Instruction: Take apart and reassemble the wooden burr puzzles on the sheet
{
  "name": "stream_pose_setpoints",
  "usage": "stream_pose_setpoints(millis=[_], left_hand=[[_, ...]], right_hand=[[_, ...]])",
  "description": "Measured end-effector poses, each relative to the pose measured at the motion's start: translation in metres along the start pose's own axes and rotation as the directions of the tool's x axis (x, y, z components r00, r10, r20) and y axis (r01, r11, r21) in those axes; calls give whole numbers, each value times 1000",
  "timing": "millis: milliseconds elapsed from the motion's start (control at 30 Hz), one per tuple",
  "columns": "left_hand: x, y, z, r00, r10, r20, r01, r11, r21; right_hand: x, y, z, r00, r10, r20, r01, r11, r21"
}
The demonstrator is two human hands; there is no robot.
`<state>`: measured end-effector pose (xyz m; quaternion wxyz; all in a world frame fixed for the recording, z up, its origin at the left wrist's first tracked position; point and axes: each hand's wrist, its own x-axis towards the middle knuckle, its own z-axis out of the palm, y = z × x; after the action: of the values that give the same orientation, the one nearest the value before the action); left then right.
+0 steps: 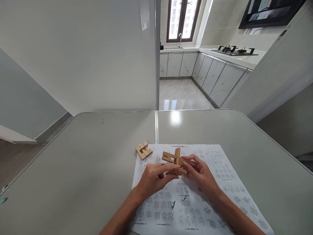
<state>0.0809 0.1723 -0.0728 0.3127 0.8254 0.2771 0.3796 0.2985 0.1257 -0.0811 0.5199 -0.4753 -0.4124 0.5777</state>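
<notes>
Over the printed sheet, my left hand (158, 176) pinches the near flat piece of a wooden interlocking puzzle (178, 156). My right hand (198, 171) grips the right side of the same puzzle, its fingers closed around the edge. One upright rounded bar passes through a slotted flat piece that carries a dark mark. Fingers hide part of the joint between the pieces. A second wooden puzzle block (144, 150), made of small cubes, lies at the sheet's upper left corner, apart from both hands. The instruction sheet (195, 209) shows rows of puzzle assembly drawings.
The grey-green table (80, 169) has a seam (156, 127) running across its middle from the far edge. A small teal object (3, 200) sits at the far left. Beyond the table are a white wall panel (97, 58) and a kitchen doorway with cabinets (178, 63).
</notes>
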Motion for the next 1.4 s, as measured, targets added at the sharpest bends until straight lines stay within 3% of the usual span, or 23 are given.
stream_pose_setpoints(millis=[300,567,767,1067,1267,1400], left_hand=[[3,9,0,997,80,3,-79,997,-11],[3,2,-7,999,-27,-21,30,988,153],[-6,14,-22,991,-111,-81,130,947,294],[-39,17,-37,892,-386,-236,452,756,472],[-40,17,-42,842,-460,-282,539,694,477],[-37,18,-42,833,-470,-291,552,691,466]], right_hand=[[7,-3,-7,989,23,-144,-8,995,100],[8,-3,-6,989,25,-149,-6,992,124],[8,-6,-4,987,14,-157,7,991,132],[7,-4,-3,998,-40,-42,43,996,76],[8,-1,-6,997,-75,26,75,997,29],[7,-2,-6,995,-89,49,88,996,25]])
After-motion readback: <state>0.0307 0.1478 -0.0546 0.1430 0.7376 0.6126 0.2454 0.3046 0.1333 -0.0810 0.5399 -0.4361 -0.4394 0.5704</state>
